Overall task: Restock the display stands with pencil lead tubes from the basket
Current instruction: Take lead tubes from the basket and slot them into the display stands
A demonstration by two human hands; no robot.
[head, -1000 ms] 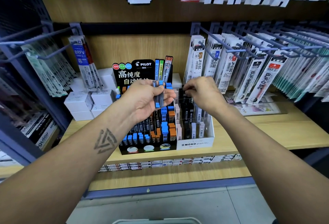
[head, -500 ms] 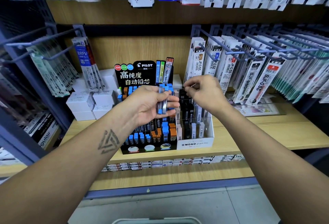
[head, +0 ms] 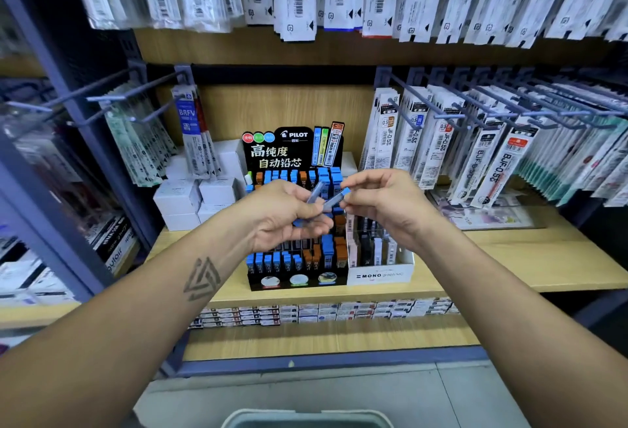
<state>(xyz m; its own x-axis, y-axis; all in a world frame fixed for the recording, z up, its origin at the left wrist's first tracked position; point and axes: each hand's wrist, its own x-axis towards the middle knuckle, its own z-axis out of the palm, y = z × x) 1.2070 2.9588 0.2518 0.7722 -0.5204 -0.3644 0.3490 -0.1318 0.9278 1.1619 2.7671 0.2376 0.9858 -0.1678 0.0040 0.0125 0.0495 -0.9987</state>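
black stand [head: 297, 280] full of tubes [head: 272, 259], white stand [head: 380, 274] likewise

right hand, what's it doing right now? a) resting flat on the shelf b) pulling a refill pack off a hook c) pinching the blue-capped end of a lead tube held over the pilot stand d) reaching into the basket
c: the right hand pinches the blue-capped end of a lead tube whose other end meets the left hand, in front of the black Pilot stand.

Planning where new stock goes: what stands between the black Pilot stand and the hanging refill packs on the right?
The white Mono stand, touching the black Pilot stand, then bare shelf, in the head view.
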